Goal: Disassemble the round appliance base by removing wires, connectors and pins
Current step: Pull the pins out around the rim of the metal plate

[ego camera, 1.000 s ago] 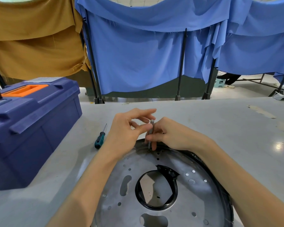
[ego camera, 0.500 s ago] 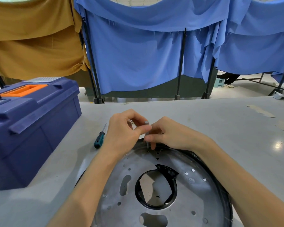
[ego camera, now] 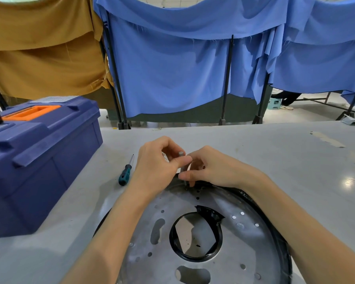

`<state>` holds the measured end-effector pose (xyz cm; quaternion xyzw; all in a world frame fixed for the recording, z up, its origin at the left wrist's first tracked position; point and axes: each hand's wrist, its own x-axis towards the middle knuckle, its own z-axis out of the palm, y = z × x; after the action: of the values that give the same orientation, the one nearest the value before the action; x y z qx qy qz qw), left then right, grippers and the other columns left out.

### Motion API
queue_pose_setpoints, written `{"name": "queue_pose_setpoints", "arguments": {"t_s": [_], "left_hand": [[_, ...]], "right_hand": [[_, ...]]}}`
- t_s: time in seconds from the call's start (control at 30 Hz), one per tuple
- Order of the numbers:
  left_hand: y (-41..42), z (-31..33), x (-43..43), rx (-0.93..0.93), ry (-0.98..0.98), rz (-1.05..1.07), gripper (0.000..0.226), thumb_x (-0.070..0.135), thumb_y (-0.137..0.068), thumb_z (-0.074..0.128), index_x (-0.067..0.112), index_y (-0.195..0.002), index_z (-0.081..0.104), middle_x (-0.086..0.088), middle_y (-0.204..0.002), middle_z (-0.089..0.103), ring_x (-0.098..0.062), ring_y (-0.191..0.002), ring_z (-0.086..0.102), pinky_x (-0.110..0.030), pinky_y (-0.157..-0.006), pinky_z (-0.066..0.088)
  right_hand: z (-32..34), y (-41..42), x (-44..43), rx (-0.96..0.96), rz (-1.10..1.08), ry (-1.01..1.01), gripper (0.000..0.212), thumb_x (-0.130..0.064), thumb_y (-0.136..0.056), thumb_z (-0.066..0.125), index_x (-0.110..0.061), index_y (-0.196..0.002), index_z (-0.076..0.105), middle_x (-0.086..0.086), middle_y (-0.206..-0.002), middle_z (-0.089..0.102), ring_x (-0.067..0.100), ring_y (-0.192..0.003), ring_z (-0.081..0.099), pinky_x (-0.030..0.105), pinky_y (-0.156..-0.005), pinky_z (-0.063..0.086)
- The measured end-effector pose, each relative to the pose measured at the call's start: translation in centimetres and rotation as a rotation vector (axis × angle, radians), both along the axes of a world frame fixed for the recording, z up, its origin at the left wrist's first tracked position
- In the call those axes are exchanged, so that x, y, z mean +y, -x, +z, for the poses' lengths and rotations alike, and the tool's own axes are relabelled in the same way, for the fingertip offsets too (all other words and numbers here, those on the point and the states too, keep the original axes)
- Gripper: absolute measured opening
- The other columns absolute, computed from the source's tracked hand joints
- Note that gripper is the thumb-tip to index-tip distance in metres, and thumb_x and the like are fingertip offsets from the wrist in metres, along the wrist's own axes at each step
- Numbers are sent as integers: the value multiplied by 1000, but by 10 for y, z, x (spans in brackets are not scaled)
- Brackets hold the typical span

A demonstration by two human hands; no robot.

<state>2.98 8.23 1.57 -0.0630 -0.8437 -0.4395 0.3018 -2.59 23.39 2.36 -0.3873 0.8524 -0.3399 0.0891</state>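
The round appliance base (ego camera: 244, 240), a grey metal disc with several holes, a black rim and a black-ringed centre opening, lies flat on the table in front of me. At its far edge a thin grey metal pin (ego camera: 181, 154) stands upright. My left hand (ego camera: 158, 167) pinches the pin's upper part between thumb and fingers. My right hand (ego camera: 211, 169) pinches the pin's lower part, fingertips down at the disc's surface. The pin's middle is hidden by my fingers.
A teal-handled screwdriver (ego camera: 125, 175) lies on the grey table (ego camera: 295, 160) left of my hands. A blue toolbox (ego camera: 39, 160) with an orange handle stands at the left. Blue and tan cloths hang on black stands behind the table.
My left fingers, spread a second ago, have curled round the pin's top. My right hand keeps its hold low on the pin. The base has not moved.
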Motion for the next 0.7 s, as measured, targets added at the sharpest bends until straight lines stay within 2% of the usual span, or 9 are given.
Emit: {"name": "queue_pose_setpoints", "arguments": {"t_s": [0.1,0.17,0.23,0.37,0.43,0.5,0.57,0.63,0.7], "left_hand": [[1,0,0,-7,28,-38,21,25,-70,82,16,-72,64,8,-66,63,2,-55,48,-9,-54,37],[0,2,1,-13,6,-121,19,20,-73,80,22,-89,70,8,-75,66,1,-61,50,-9,-57,38],[0,1,0,-16,-10,-185,33,11,-78,75,26,-107,70,8,-86,68,-1,-67,53,-12,-61,39],[1,1,0,-13,-42,-74,10,11,-77,76,20,-81,73,13,-73,67,2,-60,53,-14,-61,38],[2,0,-1,-18,-64,-26,12,15,-73,80,18,-73,68,14,-64,63,4,-51,49,-11,-56,39],[2,0,-1,-20,-49,-27,14,17,-73,80,17,-74,66,12,-66,62,5,-51,49,-9,-54,39],[1,3,1,-22,-31,-79,14,12,-76,77,20,-86,69,12,-72,63,3,-58,51,-11,-56,39],[0,3,1,-18,-24,-147,30,4,-79,72,23,-102,71,11,-82,65,-1,-66,53,-20,-59,43],[-1,3,0,-4,-17,-154,30,-1,-80,70,23,-98,73,10,-83,66,-1,-69,54,-19,-61,43]], "right_hand": [[-1,2,-1,-5,-1,9,19,-25,-91,66,-6,-85,70,6,-72,73,15,-64,62,25,-65,47],[-2,4,0,-17,-12,20,18,-17,-93,63,-2,-86,71,6,-72,73,21,-74,68,38,-80,53],[-2,5,0,-35,-12,19,16,-11,-93,61,-1,-87,72,7,-72,73,23,-79,69,43,-88,51],[-2,5,0,-32,-3,-5,16,-17,-93,62,-7,-85,71,4,-71,73,14,-72,66,28,-75,49],[-1,3,-1,-22,-6,6,19,-25,-91,66,-8,-84,69,3,-71,73,11,-66,63,18,-66,44],[-1,2,-1,-10,-4,9,21,-27,-90,67,-8,-82,67,4,-71,73,10,-63,60,16,-63,43],[-1,3,-1,-1,-9,7,19,-22,-92,64,-10,-77,66,5,-71,73,14,-66,63,27,-71,49],[-1,3,0,-15,-21,14,18,-15,-93,61,-10,-76,67,6,-72,74,20,-75,67,41,-85,51],[-1,4,0,-36,-14,17,15,-11,-93,60,-5,-81,68,6,-71,73,23,-79,68,47,-90,49]]}}
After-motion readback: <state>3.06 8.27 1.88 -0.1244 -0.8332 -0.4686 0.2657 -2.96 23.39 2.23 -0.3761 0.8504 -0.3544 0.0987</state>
